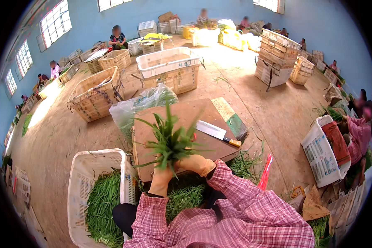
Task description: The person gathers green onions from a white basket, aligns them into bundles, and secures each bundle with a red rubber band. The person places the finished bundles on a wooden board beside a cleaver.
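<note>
A bunch of long flat green leaves [170, 139], likely garlic chives, stands with its tips toward me. My left hand [161, 178], in a tan glove, grips it low down. My right hand [194, 164], gloved the same way, is around the bunch from the other side; the leaves hide the fingers of both. Behind the bunch is a brown board [186, 108]. A cleaver [214, 129] with a wooden handle lies on its right part, and a bit of red shows beside the leaves. Cut greens [186, 197] lie below my hands, near my legs.
On my left stands a white plastic crate [124, 164] holding chives [104, 207]. A clear plastic bag [124, 114] touches the board's far left side. Red ties [265, 173] are at my right. Crates [170, 77] and a crate stack [276, 59] stand ahead; several people sit along the walls.
</note>
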